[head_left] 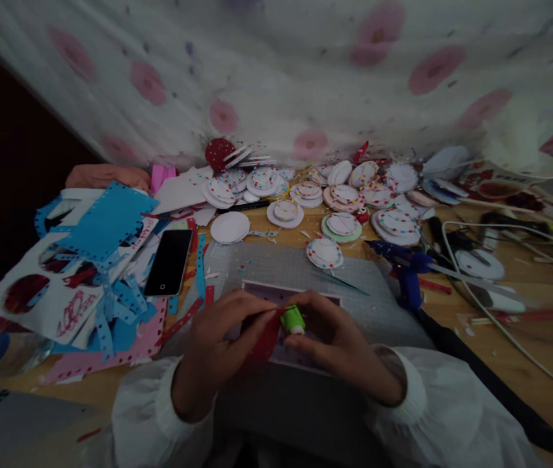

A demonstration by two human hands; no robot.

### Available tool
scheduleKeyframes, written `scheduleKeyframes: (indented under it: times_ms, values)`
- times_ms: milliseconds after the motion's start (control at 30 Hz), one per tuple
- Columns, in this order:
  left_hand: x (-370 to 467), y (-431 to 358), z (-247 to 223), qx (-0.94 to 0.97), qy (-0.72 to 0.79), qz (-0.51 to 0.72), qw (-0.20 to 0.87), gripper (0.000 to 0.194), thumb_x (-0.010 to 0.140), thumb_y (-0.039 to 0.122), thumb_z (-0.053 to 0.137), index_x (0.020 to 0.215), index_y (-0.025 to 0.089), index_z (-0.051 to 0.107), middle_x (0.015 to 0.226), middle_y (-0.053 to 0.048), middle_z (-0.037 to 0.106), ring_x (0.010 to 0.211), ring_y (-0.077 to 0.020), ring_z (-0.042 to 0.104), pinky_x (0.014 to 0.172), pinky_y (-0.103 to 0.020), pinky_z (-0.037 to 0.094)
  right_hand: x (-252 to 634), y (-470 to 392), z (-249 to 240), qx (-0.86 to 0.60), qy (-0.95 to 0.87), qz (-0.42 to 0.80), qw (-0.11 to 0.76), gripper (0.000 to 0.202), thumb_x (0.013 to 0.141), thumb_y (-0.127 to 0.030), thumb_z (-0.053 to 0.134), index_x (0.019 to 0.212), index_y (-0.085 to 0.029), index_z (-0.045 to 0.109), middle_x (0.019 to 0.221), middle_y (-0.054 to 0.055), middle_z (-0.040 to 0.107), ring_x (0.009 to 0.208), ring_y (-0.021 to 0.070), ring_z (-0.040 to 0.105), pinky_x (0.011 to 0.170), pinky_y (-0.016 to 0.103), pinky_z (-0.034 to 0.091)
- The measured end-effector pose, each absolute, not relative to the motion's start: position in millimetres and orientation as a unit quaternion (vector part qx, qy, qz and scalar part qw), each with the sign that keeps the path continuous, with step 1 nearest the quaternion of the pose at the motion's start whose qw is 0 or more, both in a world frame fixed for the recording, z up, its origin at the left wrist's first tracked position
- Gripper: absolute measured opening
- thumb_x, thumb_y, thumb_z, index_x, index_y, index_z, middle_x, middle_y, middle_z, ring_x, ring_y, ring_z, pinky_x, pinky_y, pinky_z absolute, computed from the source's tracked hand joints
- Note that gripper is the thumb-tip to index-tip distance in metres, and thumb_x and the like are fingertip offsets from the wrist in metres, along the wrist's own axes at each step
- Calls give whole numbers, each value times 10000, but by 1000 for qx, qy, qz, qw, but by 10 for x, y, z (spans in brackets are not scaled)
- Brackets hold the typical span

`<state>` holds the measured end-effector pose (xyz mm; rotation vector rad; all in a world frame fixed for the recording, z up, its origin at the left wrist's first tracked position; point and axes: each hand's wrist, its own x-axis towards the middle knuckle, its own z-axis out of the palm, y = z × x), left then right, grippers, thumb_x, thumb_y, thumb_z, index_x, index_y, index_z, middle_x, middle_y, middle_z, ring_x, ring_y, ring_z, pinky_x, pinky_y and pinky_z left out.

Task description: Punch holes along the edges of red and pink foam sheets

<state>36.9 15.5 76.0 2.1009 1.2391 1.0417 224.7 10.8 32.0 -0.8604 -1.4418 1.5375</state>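
My left hand (230,338) pinches a piece of red paper (263,341) between thumb and fingers, low over the front of the table. Against its upper edge sits a small green craft punch (293,318) with a white end. My right hand (337,341) is closed around this punch, thumb below and fingers above. Underneath both hands lies a shallow pale tray (306,293) with small red dots in it, partly hidden. Where the paper enters the punch cannot be made out.
Several dotted white paper discs (324,252) are stacked along the back. At the left lie punched blue sheets (110,221) and a phone (169,262). A blue glue gun (406,266) stands at the right near a looping white cable (472,299). Tweezers (342,282) rest on the grey mat (276,260).
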Motion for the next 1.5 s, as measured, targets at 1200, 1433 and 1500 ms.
scheduleKeyframes:
  times_ms: [1200, 1433, 1500]
  values:
    - [365, 236, 766, 774, 444, 324, 314, 132, 846, 189, 623, 917, 227, 728, 853, -21, 751, 787, -159, 686, 730, -245, 530, 2258, 148, 389, -347, -615, 587, 396, 298, 775, -434, 694, 924, -197, 590, 835, 6, 573, 768, 129, 555, 705, 247, 490]
    - [340, 218, 665, 789, 416, 334, 306, 236, 859, 156, 616, 1058, 240, 710, 927, -25, 753, 814, -145, 682, 729, -225, 519, 2262, 148, 365, -325, -611, 602, 398, 304, 755, -399, 727, 958, -201, 616, 857, 4, 579, 799, 131, 549, 736, 254, 477]
    - [353, 215, 627, 790, 405, 342, 308, 246, 867, 151, 605, 1076, 239, 702, 933, -26, 752, 817, -139, 680, 742, -225, 521, 2264, 145, 362, -321, -607, 608, 400, 307, 753, -380, 735, 976, -201, 623, 866, 4, 580, 809, 131, 546, 744, 255, 471]
